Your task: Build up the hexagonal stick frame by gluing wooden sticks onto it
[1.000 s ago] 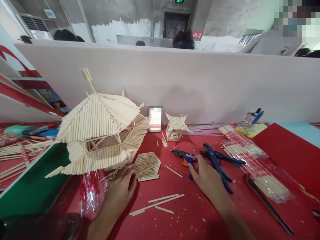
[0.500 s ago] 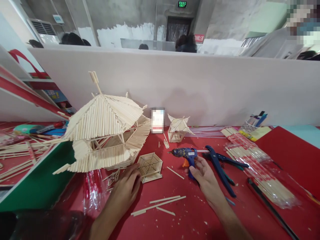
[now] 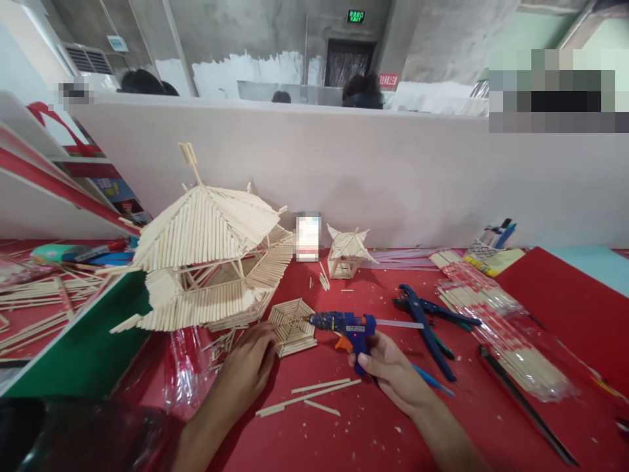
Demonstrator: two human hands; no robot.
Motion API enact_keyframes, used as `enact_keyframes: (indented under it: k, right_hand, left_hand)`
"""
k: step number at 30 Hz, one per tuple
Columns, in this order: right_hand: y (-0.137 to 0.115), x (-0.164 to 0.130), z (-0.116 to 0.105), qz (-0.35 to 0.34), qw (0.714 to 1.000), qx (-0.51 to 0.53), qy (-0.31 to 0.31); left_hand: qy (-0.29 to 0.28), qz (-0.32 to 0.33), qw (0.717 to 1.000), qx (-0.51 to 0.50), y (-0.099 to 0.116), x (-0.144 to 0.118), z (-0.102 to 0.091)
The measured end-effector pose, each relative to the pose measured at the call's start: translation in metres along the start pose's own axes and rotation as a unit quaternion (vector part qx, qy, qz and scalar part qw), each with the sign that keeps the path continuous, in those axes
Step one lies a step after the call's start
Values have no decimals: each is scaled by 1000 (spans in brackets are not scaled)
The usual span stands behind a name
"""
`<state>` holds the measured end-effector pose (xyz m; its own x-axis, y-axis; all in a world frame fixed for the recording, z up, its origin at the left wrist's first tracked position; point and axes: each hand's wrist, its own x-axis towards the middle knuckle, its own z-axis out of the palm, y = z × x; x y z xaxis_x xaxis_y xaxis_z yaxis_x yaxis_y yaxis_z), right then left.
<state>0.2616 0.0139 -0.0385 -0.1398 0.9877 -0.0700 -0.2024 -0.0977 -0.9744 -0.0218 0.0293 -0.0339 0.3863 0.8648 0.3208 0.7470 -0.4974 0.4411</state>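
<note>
My right hand (image 3: 388, 370) grips the handle of a blue hot glue gun (image 3: 351, 328), with a clear glue stick (image 3: 400, 324) poking out of its back. The gun's nozzle points left, over a hexagonal stick panel (image 3: 295, 344) with a web-like pattern. At the panel's left edge, my left hand (image 3: 253, 357) has its fingers curled together against it; the fingertips are partly hidden. Behind that hand stands a large wooden-stick pavilion (image 3: 211, 229) with two roof tiers. A small stick pavilion (image 3: 348, 252) stands farther back.
Several loose sticks (image 3: 309, 396) lie in front. To the right are blue-handled cutters (image 3: 427, 331), a blue pen-like tool (image 3: 433, 380), bagged sticks (image 3: 511, 347) and a long black tool (image 3: 525, 406). A green board (image 3: 83, 347) leans at left. A white partition (image 3: 417, 170) rises behind.
My right hand has carried the glue gun left and slightly down, bringing its nozzle from beside the small pavilion to the hexagonal panel. My left hand stays at the panel's edge.
</note>
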Motion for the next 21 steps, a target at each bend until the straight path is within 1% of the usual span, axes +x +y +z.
enact_keyframes:
  k: [2,4,6,9,11,15,17,21]
  right_hand:
    - [-3,-3,1,-22,997,-70,-10]
    - [-7,-6,4,-49,986,-160,-18]
    - [-11,-10,6,-80,962,-259,-29]
    - [-15,-12,13,-134,914,-377,-67]
    - [-16,-12,17,-146,893,-413,-105]
    - [-14,-10,25,-128,872,-451,-140]
    - [-11,-9,27,-144,861,-468,-139]
    - [-3,-6,30,-217,831,-499,-114]
  left_hand:
    - [-5,-2,1000,-6,1,0,-1]
    - [-13,-6,1000,-8,3,0,-2]
    - [-21,-12,1000,-8,5,0,-2]
    - [-26,-17,999,-5,7,-1,-2]
    - [-25,-19,1000,-2,8,-1,-2]
    - [-23,-23,999,2,7,-1,-1]
    - [-21,-22,1000,0,7,-1,0]
    - [-19,-22,1000,3,5,-1,1]
